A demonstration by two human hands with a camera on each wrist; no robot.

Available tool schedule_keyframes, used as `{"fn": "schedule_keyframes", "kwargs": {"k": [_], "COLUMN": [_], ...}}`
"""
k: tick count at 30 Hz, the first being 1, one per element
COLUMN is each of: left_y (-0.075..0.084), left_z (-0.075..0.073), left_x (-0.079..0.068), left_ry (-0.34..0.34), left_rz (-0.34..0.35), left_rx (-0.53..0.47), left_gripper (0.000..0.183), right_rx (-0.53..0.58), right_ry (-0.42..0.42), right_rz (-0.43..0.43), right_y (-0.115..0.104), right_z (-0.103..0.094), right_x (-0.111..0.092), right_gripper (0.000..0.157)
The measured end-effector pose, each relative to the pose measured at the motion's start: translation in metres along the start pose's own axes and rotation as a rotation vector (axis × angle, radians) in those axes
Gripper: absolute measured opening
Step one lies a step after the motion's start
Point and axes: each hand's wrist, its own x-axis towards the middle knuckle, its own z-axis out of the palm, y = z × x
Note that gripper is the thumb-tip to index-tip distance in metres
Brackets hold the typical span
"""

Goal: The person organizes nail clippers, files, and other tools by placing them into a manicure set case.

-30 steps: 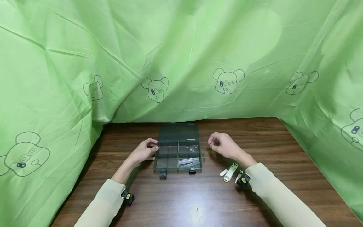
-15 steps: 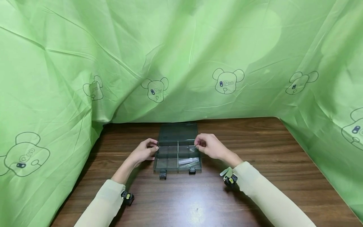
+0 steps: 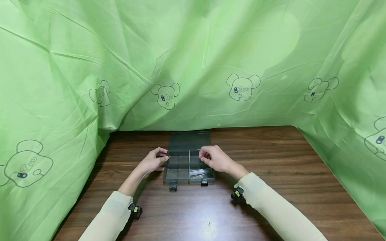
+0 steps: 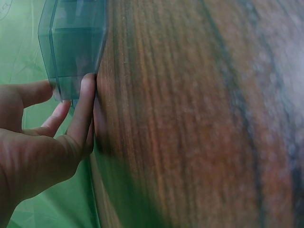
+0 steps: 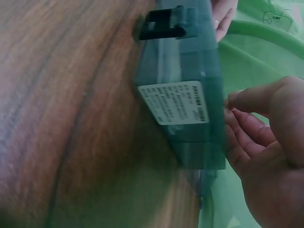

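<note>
A grey translucent plastic storage box [image 3: 178, 174] lies with its lid [image 3: 190, 140] flipped back, dividers making compartments. My left hand [image 3: 153, 160] grips the box's left end, thumb and a finger on its wall; the left wrist view shows fingers around the corner. My right hand [image 3: 218, 159] hovers over the rear right compartment, thumb and fingertips brought together. In the right wrist view the fingertips meet just above the rim; anything between them is too small to tell. Clear flat strips [image 3: 200, 172] lie in the front right compartment. The rear right compartment's contents are mostly hidden by the hand.
Two black latches hang at the box's front, the left latch [image 3: 173, 186] folded down. A pale end of a nail clipper [image 3: 236, 185] peeks out by the right sleeve, which hides the rest. A green curtain [image 3: 193, 100] surrounds the wooden table [image 3: 181, 217].
My right hand has moved left from beside the box to over its right compartments. Its sleeve now covers most of the clippers. My left hand stays on the box's left end.
</note>
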Motion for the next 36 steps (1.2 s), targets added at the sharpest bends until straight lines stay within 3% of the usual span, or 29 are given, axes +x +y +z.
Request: {"fn": "schedule_keyframes", "kwargs": {"k": [8,19,27,36], "left_y": [0.0,0.001,0.001,-0.001], "left_z": [0.0,-0.001,-0.001,-0.002], "left_x": [0.0,0.002,0.002,0.002], "left_ry": [-0.005,-0.009,-0.014,-0.013], "left_rz": [-0.001,-0.006,-0.003,-0.011], "left_rx": [0.007,0.006,0.004,0.007], "left_gripper": [0.038,0.039,0.041,0.041], "right_rx": [-0.012,0.001,-0.002,-0.068], "right_ry": [0.013,-0.013,0.014,-0.047], "right_rz": [-0.014,-0.014,-0.01,0.001], "right_y": [0.002,0.004,0.006,0.014], "right_z": [0.006,0.0,-0.024,-0.056], "right_x": [0.0,0.001,-0.01,-0.047], "right_gripper": [0.006,0.008,0.009,0.009]}}
